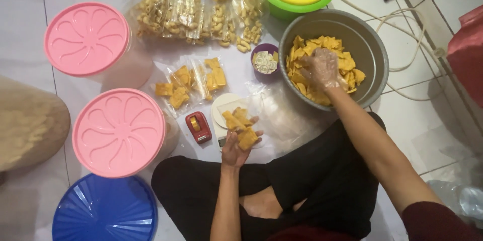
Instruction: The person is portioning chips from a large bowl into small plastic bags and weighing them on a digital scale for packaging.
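Clear packets of pale snacks (196, 17) laid in row on floor (432, 115) near far edge; clear packets of yellow chips (193, 82) set nearer, beside two pink-lidded tubs (119, 131). Blue lid (103, 211) seen at near left, red tape dispenser (198, 127) by knee. Left hand (236, 145) raised palm-up, closed around plastic bag of yellow chips (240, 125) over white scale (221, 113). Right hand (322, 70), in clear glove, stretched into metal bowl (375, 60), fingers curled on chips (347, 62); firm grip cannot be told.

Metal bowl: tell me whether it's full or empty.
Partly full: yellow chips cover the floor of the metal bowl, its grey wall bare above them; the right hand reaches in.
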